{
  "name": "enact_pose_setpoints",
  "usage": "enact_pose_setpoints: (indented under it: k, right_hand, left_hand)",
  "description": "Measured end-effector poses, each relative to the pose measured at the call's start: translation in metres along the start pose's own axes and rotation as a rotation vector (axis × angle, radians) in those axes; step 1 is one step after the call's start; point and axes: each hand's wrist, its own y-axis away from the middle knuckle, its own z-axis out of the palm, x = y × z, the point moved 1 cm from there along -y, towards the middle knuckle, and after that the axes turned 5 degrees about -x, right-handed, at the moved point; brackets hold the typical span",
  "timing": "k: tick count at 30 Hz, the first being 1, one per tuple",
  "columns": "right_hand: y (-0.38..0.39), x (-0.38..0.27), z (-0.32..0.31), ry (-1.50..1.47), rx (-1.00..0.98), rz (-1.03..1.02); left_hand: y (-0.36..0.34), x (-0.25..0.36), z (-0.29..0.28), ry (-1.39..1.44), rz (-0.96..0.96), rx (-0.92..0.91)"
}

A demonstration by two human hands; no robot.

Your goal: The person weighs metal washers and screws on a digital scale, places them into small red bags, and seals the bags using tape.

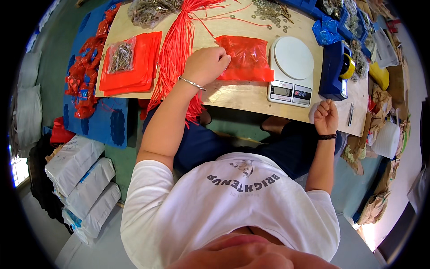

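My left hand (208,65), fingers curled, reaches over red ribbon strands (179,58) to the left edge of a filled red plastic bag (244,58); what its fingertips grip is hidden. Right of the bag sits a white digital scale (291,62). My right hand (326,117) is closed at the table's front right, just below a blue tape dispenser (331,71) with yellow tape; I cannot make out anything in it. A pen (350,114) lies nearby. On the left, a clear bag of screws (121,57) rests on stacked red bags (109,81).
Loose washers (268,13) and a bag of hardware (150,10) lie at the back of the wooden board (233,96). Blue bins (349,22) line the back right. Knotted red bags (85,76) rest on a blue surface at left. White wrapped packages (89,188) are stacked lower left.
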Motion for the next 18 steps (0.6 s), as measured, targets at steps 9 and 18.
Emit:
enact_pose_setpoints:
  k: [9,18]
  right_hand:
    - [-0.037,0.120,0.112,0.510,-0.153,0.214]
    - [-0.053,0.163,0.135,0.459,-0.170,0.403]
  left_hand:
    - [-0.002,0.003,-0.008,-0.068,-0.084,-0.095]
    - [0.000,0.000,-0.007,-0.070,-0.052,-0.073]
